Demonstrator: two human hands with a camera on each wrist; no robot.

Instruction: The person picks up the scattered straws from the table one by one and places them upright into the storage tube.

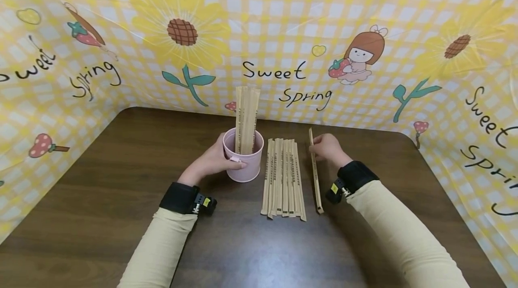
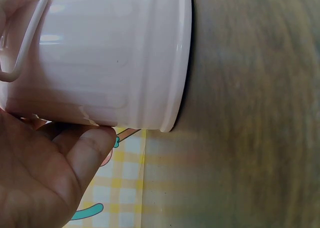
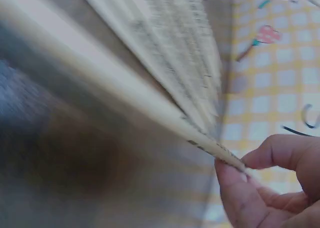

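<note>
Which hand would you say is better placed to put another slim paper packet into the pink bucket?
Probably the right hand: its grip holds a single packet, while the left hand holds the bucket.

Print point(image 1: 282, 164) on flat pkts point(image 1: 283, 193) too small to read, btm of upright pkts point(image 1: 247, 117) hidden in pail point(image 1: 245, 170)

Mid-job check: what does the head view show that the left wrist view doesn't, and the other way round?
Only the head view: the right hand pinching one paper-wrapped stick, the row of sticks lying on the brown tabletop, and the bundle standing in the pink bucket.

Only the left wrist view: a finger of the left hand along the bucket's side, and a close look at the handle loop.

Both: the left hand gripping the pink bucket, the tabletop, and the yellow checked cloth.
</note>
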